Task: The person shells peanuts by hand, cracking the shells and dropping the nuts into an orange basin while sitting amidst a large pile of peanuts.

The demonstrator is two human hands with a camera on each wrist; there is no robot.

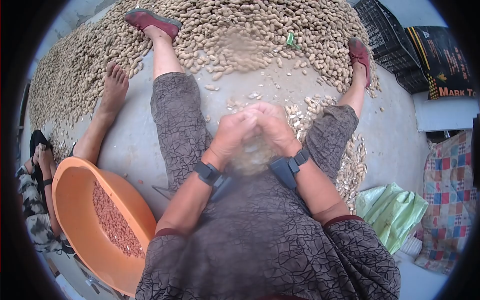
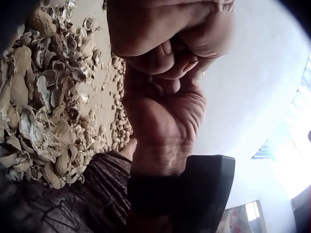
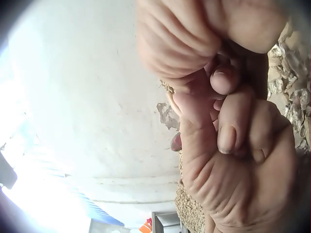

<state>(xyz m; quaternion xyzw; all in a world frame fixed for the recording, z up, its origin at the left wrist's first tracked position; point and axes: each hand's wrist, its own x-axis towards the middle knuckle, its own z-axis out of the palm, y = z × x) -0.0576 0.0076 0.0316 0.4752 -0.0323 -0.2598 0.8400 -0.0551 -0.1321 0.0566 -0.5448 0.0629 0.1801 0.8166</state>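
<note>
Before the lap, my left hand [image 1: 231,132] and right hand [image 1: 276,126] meet, slightly blurred in the head view. The fingers of both are curled inward, and the thumbs press together. Between the thumbs in the right wrist view, a tan ridged edge of a peanut [image 3: 166,86] pokes out; the hands hide the rest of it. Beneath the hands lie broken peanut shells [image 2: 46,111], heaped between the legs and along the right leg. A large pile of unshelled peanuts [image 1: 240,25] spreads over the floor ahead.
An orange basin [image 1: 75,200] with red shelled kernels [image 1: 112,220] stands at the left. Another person's bare foot [image 1: 114,90] reaches in beside it. At the right are black crates [image 1: 387,45], a black printed sack [image 1: 445,60], a green plastic bag [image 1: 392,212] and a checked cloth [image 1: 447,200].
</note>
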